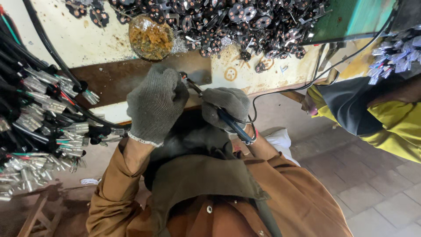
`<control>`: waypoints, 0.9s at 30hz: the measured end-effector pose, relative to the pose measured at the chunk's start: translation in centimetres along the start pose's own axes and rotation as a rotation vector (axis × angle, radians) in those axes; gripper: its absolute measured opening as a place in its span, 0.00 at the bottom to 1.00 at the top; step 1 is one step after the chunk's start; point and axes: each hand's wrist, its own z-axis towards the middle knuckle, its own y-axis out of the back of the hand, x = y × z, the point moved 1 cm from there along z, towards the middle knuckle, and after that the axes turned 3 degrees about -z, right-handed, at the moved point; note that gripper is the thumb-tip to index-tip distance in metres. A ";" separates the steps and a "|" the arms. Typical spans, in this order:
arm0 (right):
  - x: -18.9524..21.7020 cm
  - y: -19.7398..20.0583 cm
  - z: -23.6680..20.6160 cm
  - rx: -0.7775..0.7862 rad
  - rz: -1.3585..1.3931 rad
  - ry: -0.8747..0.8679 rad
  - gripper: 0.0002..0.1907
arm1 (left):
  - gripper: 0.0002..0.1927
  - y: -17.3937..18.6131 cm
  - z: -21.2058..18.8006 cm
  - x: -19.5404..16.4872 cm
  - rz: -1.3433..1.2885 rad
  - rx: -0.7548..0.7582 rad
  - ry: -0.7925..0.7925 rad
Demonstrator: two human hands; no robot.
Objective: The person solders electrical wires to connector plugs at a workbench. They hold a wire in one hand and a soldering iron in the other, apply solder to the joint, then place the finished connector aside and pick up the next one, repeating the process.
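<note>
Head view: right hand (226,109) grips a soldering iron (221,115), its tip at a small part pinched in the clenched left hand (155,104) at the tabletop (83,41) near edge — soldering under way, needing a steady tip. Beyond, a round tin (150,37) holds orange-brown residue beside heaped black parts (228,22).

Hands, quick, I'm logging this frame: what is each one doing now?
Left hand: gloved, closed; what it holds is hidden.
Right hand: gloved, closed on the soldering iron.
</note>
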 end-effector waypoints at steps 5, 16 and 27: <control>0.1 0.0 -0.3 -0.063 0.132 0.093 0.15 | 0.08 -0.3 0.2 0.1 0.063 0.075 0.073; -0.8 -1.3 -1.4 -0.212 -0.093 0.001 0.11 | 0.04 0.1 0.0 0.0 0.015 -0.116 -0.112; -1.5 -1.4 -2.1 -0.149 -0.004 -0.018 0.10 | 0.08 0.0 0.3 0.2 0.032 0.029 -0.006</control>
